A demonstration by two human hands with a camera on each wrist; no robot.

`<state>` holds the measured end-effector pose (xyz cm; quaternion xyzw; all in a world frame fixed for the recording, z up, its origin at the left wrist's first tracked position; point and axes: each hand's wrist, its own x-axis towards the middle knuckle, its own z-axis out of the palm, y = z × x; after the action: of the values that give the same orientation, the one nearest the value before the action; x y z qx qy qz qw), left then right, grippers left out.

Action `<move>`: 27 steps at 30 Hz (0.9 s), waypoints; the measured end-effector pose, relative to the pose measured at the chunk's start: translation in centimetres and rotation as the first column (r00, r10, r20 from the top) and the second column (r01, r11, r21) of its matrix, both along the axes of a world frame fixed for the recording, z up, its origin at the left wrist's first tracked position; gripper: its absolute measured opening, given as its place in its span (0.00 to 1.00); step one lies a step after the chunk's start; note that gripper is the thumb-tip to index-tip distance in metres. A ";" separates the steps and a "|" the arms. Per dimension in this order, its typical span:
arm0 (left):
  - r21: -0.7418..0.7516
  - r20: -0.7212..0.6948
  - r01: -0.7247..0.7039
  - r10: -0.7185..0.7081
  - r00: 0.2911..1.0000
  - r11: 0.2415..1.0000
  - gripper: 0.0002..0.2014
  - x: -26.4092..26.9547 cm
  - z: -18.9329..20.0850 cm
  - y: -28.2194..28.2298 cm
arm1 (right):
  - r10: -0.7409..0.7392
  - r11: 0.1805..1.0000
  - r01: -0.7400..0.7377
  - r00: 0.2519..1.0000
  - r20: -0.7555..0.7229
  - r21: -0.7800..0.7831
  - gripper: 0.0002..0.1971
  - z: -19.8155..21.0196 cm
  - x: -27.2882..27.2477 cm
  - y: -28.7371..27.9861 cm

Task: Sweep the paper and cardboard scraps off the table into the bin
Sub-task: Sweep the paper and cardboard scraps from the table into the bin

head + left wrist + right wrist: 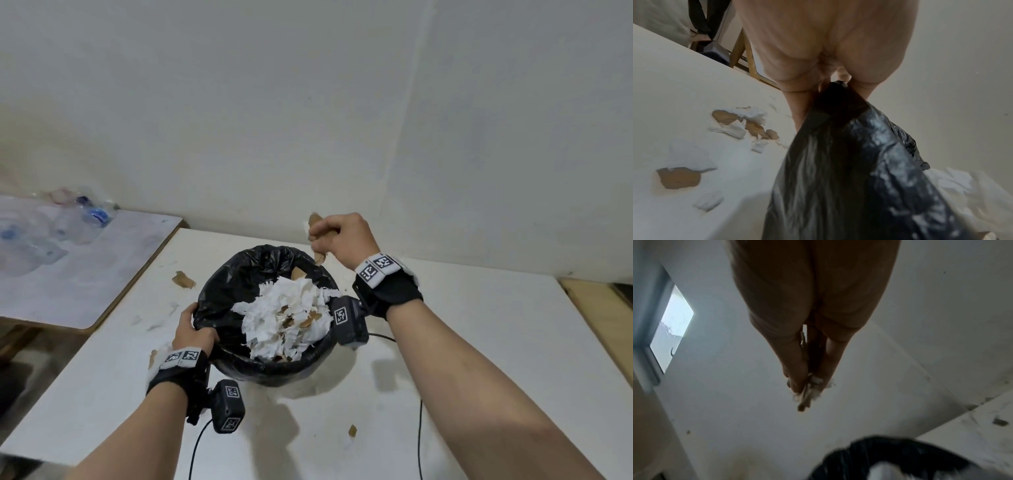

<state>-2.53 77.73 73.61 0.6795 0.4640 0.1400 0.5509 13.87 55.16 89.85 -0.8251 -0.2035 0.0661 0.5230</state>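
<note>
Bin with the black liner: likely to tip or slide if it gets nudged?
Probably light: the bin holds mostly torn paper. The left hand grips its rim, suggesting it needs steadying. The liner looks thin, glossy and likely slippery.

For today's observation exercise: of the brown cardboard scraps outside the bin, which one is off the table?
The cardboard scrap gripped in the right hand, above the bin's far rim; the others lie loose on the table.

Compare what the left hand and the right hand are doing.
The left hand grips the bin at its near-left rim, low by the table; the right hand is raised beyond the far rim. The left hand holds black liner; the right hand clutches cardboard scraps. Both grips are closed.
</note>
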 end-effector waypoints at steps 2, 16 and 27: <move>-0.002 0.000 0.011 -0.011 1.000 1.000 0.40 1.4 -0.2 -0.4 | 0.061 0.993 -0.064 0.998 -0.034 -0.095 0.15 -2.3 0.3 0.8; -0.046 0.006 -0.019 0.019 1.000 0.999 0.41 10.4 -3.7 -0.6 | -0.253 0.872 0.150 0.953 -0.165 -0.467 0.18 -17.2 9.7 -8.6; -0.095 0.028 -0.022 0.025 0.999 0.995 0.41 13.6 -6.8 1.3 | 0.046 0.443 -0.271 0.959 -0.280 -0.855 0.31 -29.5 5.6 -6.8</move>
<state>11.09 79.03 66.82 0.6450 0.4701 0.1343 0.5873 19.51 48.32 60.36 -0.9403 -0.1580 0.3000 0.0280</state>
